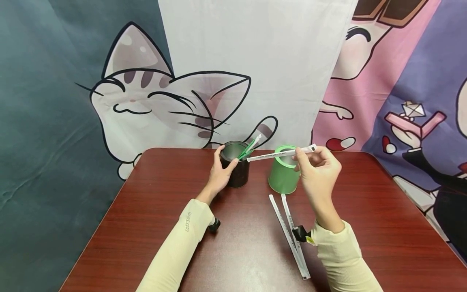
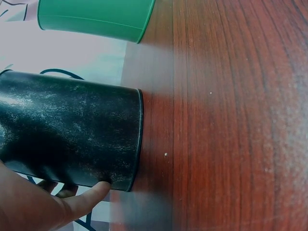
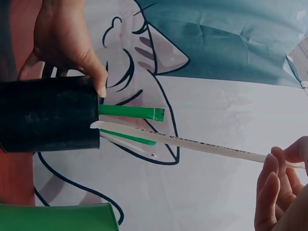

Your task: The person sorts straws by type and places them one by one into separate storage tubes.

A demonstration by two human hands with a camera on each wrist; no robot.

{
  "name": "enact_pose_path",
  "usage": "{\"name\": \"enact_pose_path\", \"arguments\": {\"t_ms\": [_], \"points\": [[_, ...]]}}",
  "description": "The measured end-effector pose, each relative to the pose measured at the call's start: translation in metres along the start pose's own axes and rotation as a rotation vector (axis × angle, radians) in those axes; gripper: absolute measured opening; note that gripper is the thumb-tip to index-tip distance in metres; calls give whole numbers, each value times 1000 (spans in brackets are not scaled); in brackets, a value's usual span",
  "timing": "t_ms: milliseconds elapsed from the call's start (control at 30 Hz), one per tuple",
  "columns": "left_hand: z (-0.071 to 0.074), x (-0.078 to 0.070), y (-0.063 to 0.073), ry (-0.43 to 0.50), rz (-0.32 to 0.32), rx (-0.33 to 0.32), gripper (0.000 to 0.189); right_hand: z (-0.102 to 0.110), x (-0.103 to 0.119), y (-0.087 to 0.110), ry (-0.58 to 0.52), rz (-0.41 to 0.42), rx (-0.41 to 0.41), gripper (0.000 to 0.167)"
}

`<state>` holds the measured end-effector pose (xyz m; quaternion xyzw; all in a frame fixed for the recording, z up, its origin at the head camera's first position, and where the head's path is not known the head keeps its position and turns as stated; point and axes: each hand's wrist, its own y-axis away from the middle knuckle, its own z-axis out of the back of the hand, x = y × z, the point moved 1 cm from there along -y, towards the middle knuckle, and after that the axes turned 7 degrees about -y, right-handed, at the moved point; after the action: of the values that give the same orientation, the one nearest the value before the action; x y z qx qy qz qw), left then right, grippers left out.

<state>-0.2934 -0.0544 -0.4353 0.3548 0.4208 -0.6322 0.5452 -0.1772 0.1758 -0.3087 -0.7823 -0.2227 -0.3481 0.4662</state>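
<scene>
My left hand (image 1: 220, 173) grips a black can (image 1: 238, 175) round its side, thumb near the rim. Inside it stand green-wrapped straws (image 3: 129, 112) and a white-wrapped straw (image 3: 132, 146), leaning out over the rim. My right hand (image 1: 322, 172) pinches one end of a long, white paper-wrapped straw (image 1: 270, 155). That straw slants slightly down to the left, its far end at the black can's rim; whether it touches is unclear. Beneath it stands an upright green can (image 1: 283, 178), whose inside is mostly hidden from the head view.
Two white-wrapped straws (image 1: 281, 222) lie on the reddish-brown wooden table (image 1: 233, 259), in front of the green can and partly behind the right wrist's camera (image 1: 300, 234). A printed cartoon cloth (image 1: 262, 52) hangs behind the table's far edge.
</scene>
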Motion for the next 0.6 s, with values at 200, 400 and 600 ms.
{"name": "enact_pose_path", "arguments": {"t_ms": [200, 400, 600], "points": [[1, -1, 0, 6, 3, 4, 71, -1, -1, 1, -50, 17, -29, 12], [1, -1, 0, 16, 4, 7, 71, -3, -2, 3, -38, 8, -23, 10], [0, 0, 0, 13, 10, 13, 72, -3, -9, 6, -36, -21, 20, 9]]}}
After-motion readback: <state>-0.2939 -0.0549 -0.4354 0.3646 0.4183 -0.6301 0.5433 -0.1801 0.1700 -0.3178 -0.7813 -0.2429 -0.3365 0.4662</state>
